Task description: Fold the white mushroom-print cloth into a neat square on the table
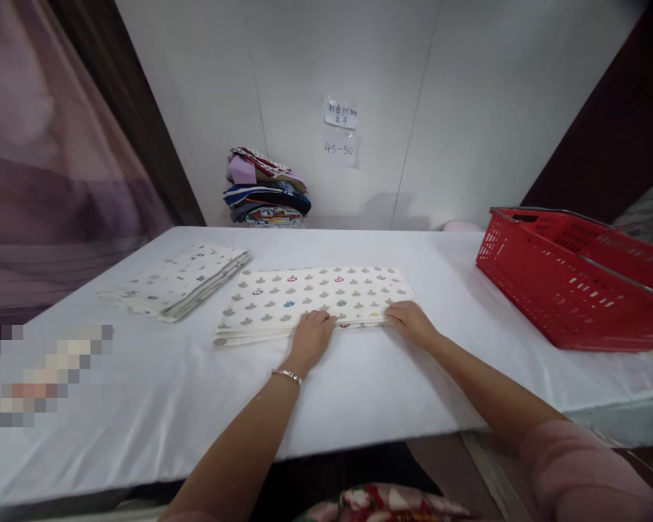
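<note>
A folded white cloth [310, 293], printed with small grey mushroom-like shapes and a few coloured ones, lies flat on the white-covered table [359, 391] in front of me. My left hand [313, 335], with a silver bracelet at the wrist, is closed on the middle of its front edge. Nearer the right front corner, my right hand [412, 320] grips the same edge with bent fingers. Several layers show along the cloth's near side. Both thumbs are mostly hidden.
Another folded printed cloth [182, 283] lies to the left. A red plastic basket [527, 275] stands on the right. Against the back wall rises a stack of folded fabrics [266, 192]. Handwritten paper notes [342, 134] hang on the wall. A blurred patch covers the left table edge.
</note>
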### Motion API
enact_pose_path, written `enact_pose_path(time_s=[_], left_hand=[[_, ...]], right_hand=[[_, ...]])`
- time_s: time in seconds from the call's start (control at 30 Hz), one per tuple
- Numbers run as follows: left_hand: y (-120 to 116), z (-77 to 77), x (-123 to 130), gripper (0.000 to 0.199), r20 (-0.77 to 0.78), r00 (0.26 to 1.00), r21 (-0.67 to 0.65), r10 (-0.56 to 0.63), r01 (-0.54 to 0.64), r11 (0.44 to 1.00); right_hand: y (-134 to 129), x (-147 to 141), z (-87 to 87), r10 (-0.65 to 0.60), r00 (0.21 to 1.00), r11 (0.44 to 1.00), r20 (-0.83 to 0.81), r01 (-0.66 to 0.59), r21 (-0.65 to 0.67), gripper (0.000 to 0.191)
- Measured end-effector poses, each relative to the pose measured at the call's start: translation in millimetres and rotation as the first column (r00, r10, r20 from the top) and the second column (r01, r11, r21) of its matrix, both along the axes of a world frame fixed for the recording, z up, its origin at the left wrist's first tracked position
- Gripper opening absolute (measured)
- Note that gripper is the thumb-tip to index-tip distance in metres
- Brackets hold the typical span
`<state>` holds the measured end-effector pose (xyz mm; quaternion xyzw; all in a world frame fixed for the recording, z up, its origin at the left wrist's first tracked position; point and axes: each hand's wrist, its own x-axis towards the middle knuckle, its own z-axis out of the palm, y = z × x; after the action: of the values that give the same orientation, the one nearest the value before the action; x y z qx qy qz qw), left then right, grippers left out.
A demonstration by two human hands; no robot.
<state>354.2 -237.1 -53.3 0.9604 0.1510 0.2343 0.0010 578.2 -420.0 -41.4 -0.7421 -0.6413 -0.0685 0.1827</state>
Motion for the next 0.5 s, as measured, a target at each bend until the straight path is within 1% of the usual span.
enact_pose_path(time_s=[0.1, 0.23, 0.3, 0.4, 0.47, 0.5], left_hand=[[1.2, -0.6, 0.4, 0.021, 0.009, 1.0, -0.028, -0.007, 0.007, 1.0], [2.1, -0.8, 0.7, 0.021, 0.013, 1.0, -0.044, -0.004, 0.004, 0.999], [2.1, -0.6, 0.7, 0.021, 0.013, 1.0, -0.047, 0.003, -0.003, 0.999], [1.7, -0.3, 0.6, 0.022, 0.002, 1.0, -0.042, 0.009, -0.009, 0.999], [1.5, -0.2, 0.5, 0.022, -0.005, 1.0, -0.034, 0.01, -0.01, 0.999], [1.5, -0.1, 0.5, 0.021, -0.007, 1.0, -0.031, 0.01, -0.011, 0.999]], right_hand=[[-0.9, 7.0, 2.9, -0.021, 0.997, 0.998, -0.079, 0.016, -0.066, 0.028], [0.8, 10.4, 6.2, -0.01, 0.997, 0.991, -0.076, 0.0, -0.133, 0.026], [2.2, 10.2, 8.3, -0.018, 0.995, 0.993, -0.097, 0.007, -0.118, 0.026], [0.8, 9.8, 11.4, -0.026, 0.994, 1.0, -0.109, 0.024, -0.016, 0.029], [-3.0, 10.2, 11.3, 0.002, 0.999, 1.0, -0.036, -0.001, 0.025, 0.032], [-5.4, 10.6, 10.2, 0.022, 1.0, 1.0, 0.011, -0.022, 0.021, 0.033]])
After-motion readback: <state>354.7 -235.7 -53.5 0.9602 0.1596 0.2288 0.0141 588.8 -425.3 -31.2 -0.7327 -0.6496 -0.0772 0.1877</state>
